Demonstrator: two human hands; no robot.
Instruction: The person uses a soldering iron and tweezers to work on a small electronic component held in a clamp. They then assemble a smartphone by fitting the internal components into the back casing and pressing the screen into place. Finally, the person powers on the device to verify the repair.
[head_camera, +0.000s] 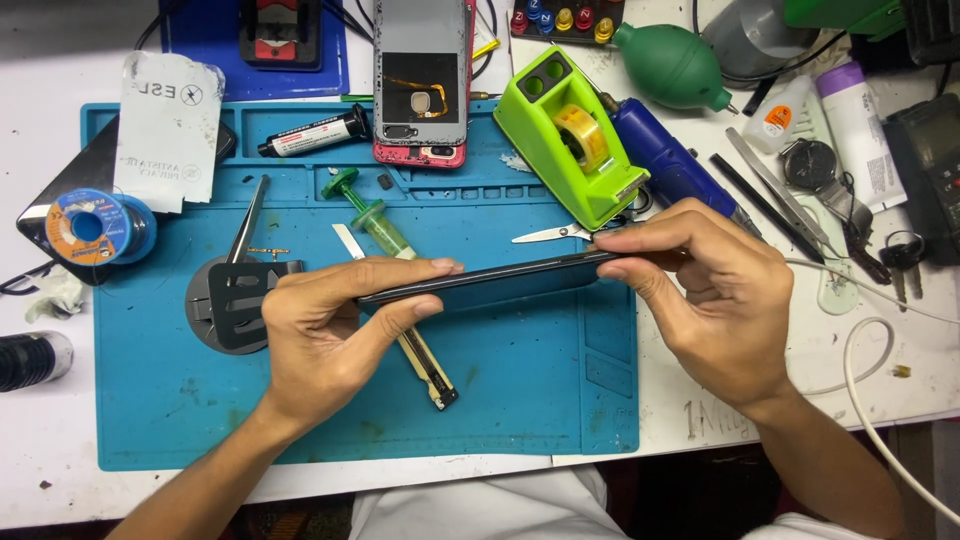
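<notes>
Your left hand (325, 335) and right hand (700, 285) pinch one dark phone (480, 283) edge-on above the blue mat (520, 390), long axis left-right, right end tilted farther | one green tape dispenser (570, 135) | far: one opened phone (421, 80)

One dark, thin phone (490, 281), seen edge-on, is held level above the blue mat (300, 420). It runs lengthwise left to right, right end slightly higher. The left hand (330, 335) pinches its left end between thumb and fingers; the right hand (700, 290) grips its right end. Its edge appears dark and glossy; no face is visible.
</notes>
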